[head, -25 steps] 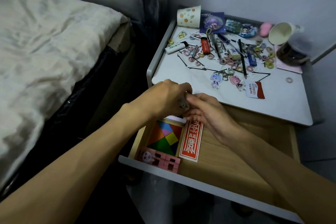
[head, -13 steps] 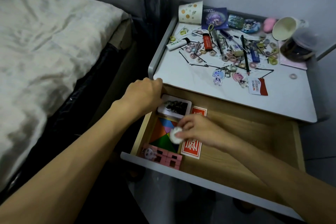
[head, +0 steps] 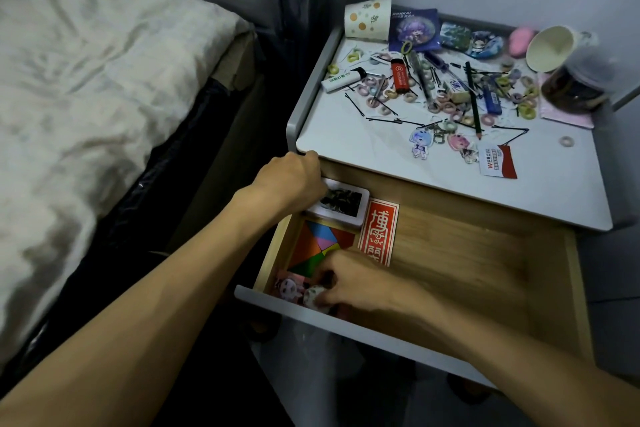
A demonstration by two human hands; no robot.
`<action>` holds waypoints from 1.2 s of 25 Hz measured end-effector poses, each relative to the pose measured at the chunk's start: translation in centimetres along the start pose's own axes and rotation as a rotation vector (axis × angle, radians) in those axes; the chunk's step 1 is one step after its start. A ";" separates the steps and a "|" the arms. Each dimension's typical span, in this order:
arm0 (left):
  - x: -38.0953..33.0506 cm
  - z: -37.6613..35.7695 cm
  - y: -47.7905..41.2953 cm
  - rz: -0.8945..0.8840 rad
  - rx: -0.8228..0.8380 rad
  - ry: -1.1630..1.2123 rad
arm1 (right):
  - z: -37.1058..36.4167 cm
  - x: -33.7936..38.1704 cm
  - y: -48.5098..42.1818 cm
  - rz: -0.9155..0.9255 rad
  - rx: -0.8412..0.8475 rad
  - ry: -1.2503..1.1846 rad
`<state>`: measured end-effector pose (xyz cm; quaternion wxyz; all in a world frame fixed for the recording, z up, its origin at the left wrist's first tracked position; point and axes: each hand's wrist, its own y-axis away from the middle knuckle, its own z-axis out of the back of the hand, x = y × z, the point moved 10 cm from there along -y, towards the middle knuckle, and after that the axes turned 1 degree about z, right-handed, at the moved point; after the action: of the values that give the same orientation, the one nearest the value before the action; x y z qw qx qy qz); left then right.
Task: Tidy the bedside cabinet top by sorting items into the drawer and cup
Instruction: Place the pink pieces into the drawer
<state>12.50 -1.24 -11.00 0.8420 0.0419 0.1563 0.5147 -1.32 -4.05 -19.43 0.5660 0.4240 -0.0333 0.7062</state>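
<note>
Right hand is down in the near left corner of the open drawer, its fingers pinching a small pale round badge, blurred, just above a pink cartoon piece. Left hand sits at the near left corner of the cabinet top, fingers curled downward over a white case at the drawer's far left; I cannot tell whether it grips anything. Between case and badge lies a coloured puzzle, with a red card just to its right. Up on the cabinet top, clutter lies toward the far side: hair rings, hairpins, a white lighter, a red lighter, a pencil, cartoon charms. A dotted cup stands at the far left corner; a plain cup lies on its side at the far right, against a jar.
</note>
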 end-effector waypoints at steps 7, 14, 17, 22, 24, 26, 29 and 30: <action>-0.1 0.0 0.0 0.001 0.007 -0.013 | -0.1 -0.1 -0.1 0.050 -0.017 0.005; -0.1 -0.4 -0.2 -0.006 0.003 -0.024 | -0.1 -0.2 0.1 0.061 -0.082 0.068; -0.1 -0.3 -0.2 -0.003 0.000 -0.025 | 0.1 -0.6 0.2 0.034 -0.127 0.086; -0.2 -0.2 -0.1 -0.004 0.002 -0.031 | -0.1 -1.1 -0.4 0.009 -0.088 0.084; -0.3 -0.2 -0.1 0.000 0.011 -0.026 | -0.3 -1.0 -0.5 0.018 -0.081 0.066; -0.2 -0.2 -0.1 0.010 0.017 -0.026 | -0.4 -1.0 -0.5 0.021 -0.083 0.047; -0.2 -0.3 0.0 0.016 0.034 -0.039 | -0.3 -1.2 -0.4 0.026 -0.092 0.023; -0.1 -0.4 0.0 0.018 0.045 -0.040 | 0.0 -1.2 -0.3 0.032 -0.100 0.009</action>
<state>12.30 -1.39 -11.31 0.8391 0.0724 0.1508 0.5177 -1.08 -4.85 -20.30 0.5752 0.3915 -0.0726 0.7145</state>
